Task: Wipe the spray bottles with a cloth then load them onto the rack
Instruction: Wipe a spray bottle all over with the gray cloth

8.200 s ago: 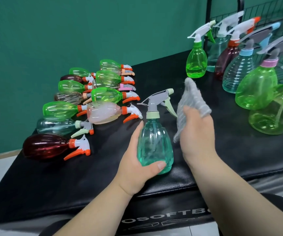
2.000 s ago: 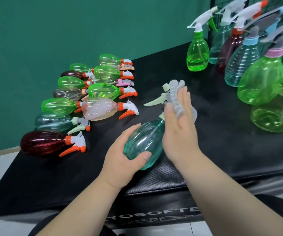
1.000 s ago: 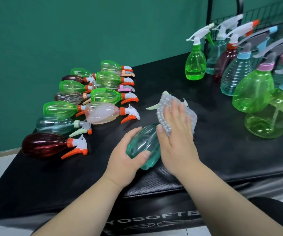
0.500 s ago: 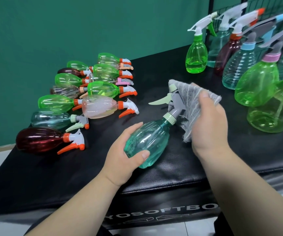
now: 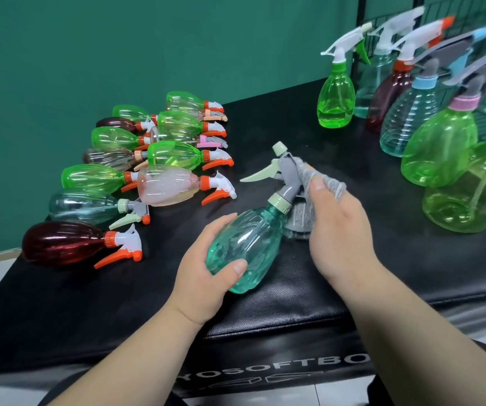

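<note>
Nearest me, the teal bottle (image 5: 244, 244) is see-through with ribbed sides, a grey trigger head and a pale green collar, lever and nozzle. The cloth (image 5: 301, 215) against it is grey and finely ribbed. Further off lie a dark red bottle (image 5: 63, 244) and a pink bottle (image 5: 165, 186), both with orange-and-white triggers. The mat (image 5: 294, 288) is black, the wall (image 5: 118, 39) deep green.

Bright, even light, seemingly from overhead, leaves soft glints on the teal bottle (image 5: 247, 247) and only faint shadows on the black mat (image 5: 279, 306) under it. The cloth (image 5: 328, 183) beside its neck looks slightly soft. Right of it, the standing bottles (image 5: 437, 148) smear with motion blur; left of it, the lying bottles (image 5: 165, 186) are sharp. Far edges bow.
</note>
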